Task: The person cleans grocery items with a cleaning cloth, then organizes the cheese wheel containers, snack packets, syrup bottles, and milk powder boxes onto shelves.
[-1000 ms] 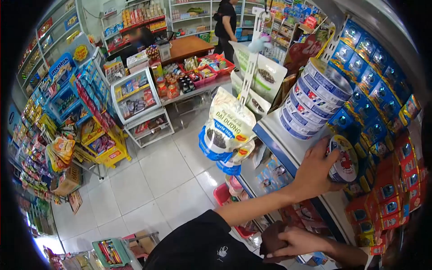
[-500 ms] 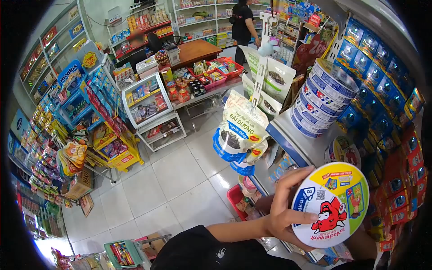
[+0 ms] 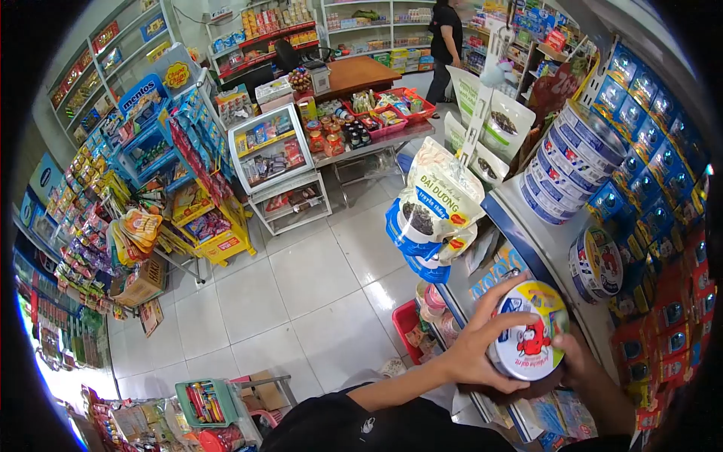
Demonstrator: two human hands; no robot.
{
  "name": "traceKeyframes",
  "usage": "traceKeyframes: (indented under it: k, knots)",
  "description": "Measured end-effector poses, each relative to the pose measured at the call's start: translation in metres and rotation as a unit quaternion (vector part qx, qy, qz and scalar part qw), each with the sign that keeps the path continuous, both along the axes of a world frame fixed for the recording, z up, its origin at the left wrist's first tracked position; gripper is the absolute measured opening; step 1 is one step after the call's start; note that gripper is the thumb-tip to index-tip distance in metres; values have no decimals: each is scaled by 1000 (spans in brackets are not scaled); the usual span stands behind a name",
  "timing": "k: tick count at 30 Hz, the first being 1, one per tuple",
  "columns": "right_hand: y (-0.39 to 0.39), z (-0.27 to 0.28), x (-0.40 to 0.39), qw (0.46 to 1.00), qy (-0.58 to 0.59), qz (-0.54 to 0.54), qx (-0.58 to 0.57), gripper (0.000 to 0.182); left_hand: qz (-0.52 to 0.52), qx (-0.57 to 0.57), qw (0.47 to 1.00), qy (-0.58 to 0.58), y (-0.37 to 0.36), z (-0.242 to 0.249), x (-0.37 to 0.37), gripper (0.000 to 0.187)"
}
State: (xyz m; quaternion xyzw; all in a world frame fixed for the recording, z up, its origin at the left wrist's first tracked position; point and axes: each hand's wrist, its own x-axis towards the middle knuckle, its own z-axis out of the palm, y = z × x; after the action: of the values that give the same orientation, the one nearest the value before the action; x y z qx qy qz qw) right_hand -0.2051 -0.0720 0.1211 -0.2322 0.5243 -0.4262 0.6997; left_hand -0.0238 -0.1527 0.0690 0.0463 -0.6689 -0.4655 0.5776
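Observation:
A round La Vache qui rit cheese box (image 3: 532, 345), its lid printed with a red cow, is between my hands at the lower right. My left hand (image 3: 486, 340) wraps its left side, thumb and fingers spread around the rim. On the opposite side, my right hand (image 3: 578, 361) grips the edge, partly in shadow. Just beyond, a similar cheese box (image 3: 596, 264) stands on the grey shelf (image 3: 557, 245), tilted to face me. Farther back rises a stack of several round cheese boxes (image 3: 570, 162).
Seaweed snack bags (image 3: 435, 203) hang at the shelf's end. Blue packets (image 3: 640, 143) and red packets (image 3: 678, 331) hang along the right. Across the tiled floor (image 3: 301, 286) stand a small display case (image 3: 267, 151) and a yellow rack (image 3: 215, 226). A person (image 3: 446, 41) stands at the back.
The held cheese box has moved away from the camera and tilted. My right hand now shows at its right side. The view has shifted, and the person behind appears farther right.

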Motion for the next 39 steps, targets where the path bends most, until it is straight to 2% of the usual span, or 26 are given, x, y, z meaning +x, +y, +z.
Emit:
traceKeyframes:
  k: [2, 3, 4, 6, 7, 8, 10, 11, 12, 14, 15, 16, 17, 19, 21, 23, 25, 27, 30, 33, 35, 39]
  knots:
    - [2, 5, 13, 999, 34, 11, -26, 62, -23, 41, 997, 67, 1, -6, -1, 100]
    - [1, 9, 21, 995, 26, 70, -61, 57, -30, 23, 997, 70, -2, -5, 1, 107]
    - [8, -5, 12, 993, 62, 99, -22, 53, -46, 47, 992, 104, -2, -9, -3, 106]
    - [11, -10, 21, 992, 73, 97, -18, 48, -82, 100, 975, 178, 3, -21, -19, 104]
    - [15, -21, 20, 984, 158, 83, -10, 44, -50, 49, 979, 190, -2, -26, -28, 99]
    - [17, -19, 26, 968, 231, 92, -27, 40, -30, 59, 977, 204, 4, -26, -35, 95]
    - [26, -56, 13, 922, 377, 90, -3, 34, 18, 19, 987, 160, 13, -22, -41, 91]
    - [27, -42, 22, 917, 378, 89, -97, 30, 93, 9, 987, 129, 23, -17, -48, 88]
    - [30, -30, 30, 904, 374, 87, -187, 28, 166, -64, 981, 72, 23, -13, -48, 86]
    - [34, -44, 26, 943, 297, 31, -149, 23, 149, -43, 965, 213, 26, -20, -65, 84]
    - [36, -44, 24, 925, 312, 45, -211, 23, 148, -26, 957, 247, 28, -19, -67, 83]
    - [38, -45, 24, 905, 322, 60, -273, 23, 120, 19, 959, 257, 29, -15, -66, 83]
    - [32, -29, 32, 871, 346, 74, -340, 32, 83, 71, 957, 270, 31, -12, -64, 83]
    - [17, -11, 30, 791, 425, 132, -419, 42, -33, 221, 933, 281, 32, -2, -55, 82]
    - [11, 2, 31, 737, 468, 164, -459, 47, -163, 373, 859, 311, 31, 11, -48, 81]
    - [10, 11, 35, 731, 477, 172, -457, 49, -258, 480, 769, 335, 29, 18, -43, 80]
    - [6, 18, 26, 632, 537, 221, -513, 54, -275, 509, 745, 332, 32, 17, -43, 79]
    - [5, 23, 26, 624, 562, 213, -499, 43, -226, 446, 815, 292, 44, 10, -48, 77]
    - [-9, 1, 13, 719, 486, 217, -448, 30, -144, 361, 882, 265, 50, 3, -51, 74]
    - [-1, 14, 8, 770, 468, 232, -365, 23, -103, 311, 906, 269, 41, 9, -56, 71]
    - [1, -11, 0, 706, 484, 304, -419, 25, -78, 281, 919, 266, 36, 13, -68, 68]
    - [1, 17, 12, 629, 525, 246, -518, 30, -62, 248, 927, 273, 44, 16, -85, 64]
